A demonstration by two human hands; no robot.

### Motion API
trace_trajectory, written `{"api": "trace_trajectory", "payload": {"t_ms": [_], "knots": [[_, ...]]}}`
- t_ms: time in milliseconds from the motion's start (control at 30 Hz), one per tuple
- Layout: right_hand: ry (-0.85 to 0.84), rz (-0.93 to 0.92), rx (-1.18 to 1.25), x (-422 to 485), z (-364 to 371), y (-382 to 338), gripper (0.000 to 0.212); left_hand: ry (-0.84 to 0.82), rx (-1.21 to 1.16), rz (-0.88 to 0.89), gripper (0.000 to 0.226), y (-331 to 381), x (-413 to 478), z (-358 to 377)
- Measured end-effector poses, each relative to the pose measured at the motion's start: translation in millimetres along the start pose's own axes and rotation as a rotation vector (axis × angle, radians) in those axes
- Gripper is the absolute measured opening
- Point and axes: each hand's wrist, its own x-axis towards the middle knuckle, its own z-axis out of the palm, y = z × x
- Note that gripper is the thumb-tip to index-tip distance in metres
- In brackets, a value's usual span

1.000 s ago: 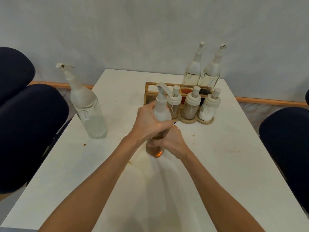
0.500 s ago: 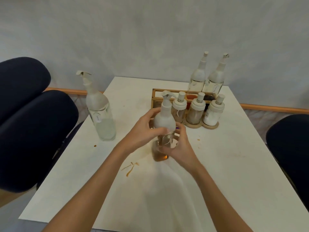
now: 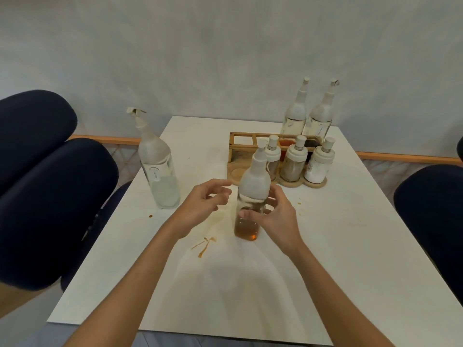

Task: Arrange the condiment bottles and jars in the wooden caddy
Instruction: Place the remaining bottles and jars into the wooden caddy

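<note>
White, amber and navy

The table (image 3: 325, 246) is white, streaked with amber stains (image 3: 204, 245). The amber bottle (image 3: 246, 229) has a frosted white top (its glass is clear). The caddy (image 3: 244, 136) is pale wood, the jars (image 3: 292, 166) have cream lids over brown and white fillings, and the chairs (image 3: 50, 196) are navy.

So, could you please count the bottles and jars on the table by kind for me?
Tall bottles: 4
Small jars: 3
Total: 7
</note>
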Motion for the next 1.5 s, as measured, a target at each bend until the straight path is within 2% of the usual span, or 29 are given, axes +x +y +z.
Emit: {"api": "trace_trajectory", "payload": {"t_ms": [233,333,467,600,767,967,1200,1500], "knots": [[-0.04,0.023,-0.045,9,-25,-20,0.082,-0.173,0.058,-0.033,0.055,0,8,5],[-0.081,-0.038,-0.062,22,-41,-39,0.079,-0.241,0.066,0.009,0.068,17,15,13],[-0.095,-0.142,-0.072,48,-60,-76,0.079,-0.223,-0.013,0.141,0.08,48,32,18],[-0.074,-0.246,-0.064,82,-72,-106,0.076,-0.116,-0.077,0.262,0.07,84,55,15],[-0.061,-0.314,-0.055,131,-78,-129,0.061,-0.015,-0.028,0.352,0.068,116,102,12],[-0.041,-0.392,-0.169,203,-78,-135,0.07,0.074,0.003,0.425,0.068,130,172,3],[-0.071,-0.377,-0.236,263,-68,-109,0.075,0.078,0.071,0.361,0.068,113,246,7],[-0.067,-0.25,-0.255,286,-61,-55,0.075,0.015,0.078,0.273,0.066,68,287,29]]}}
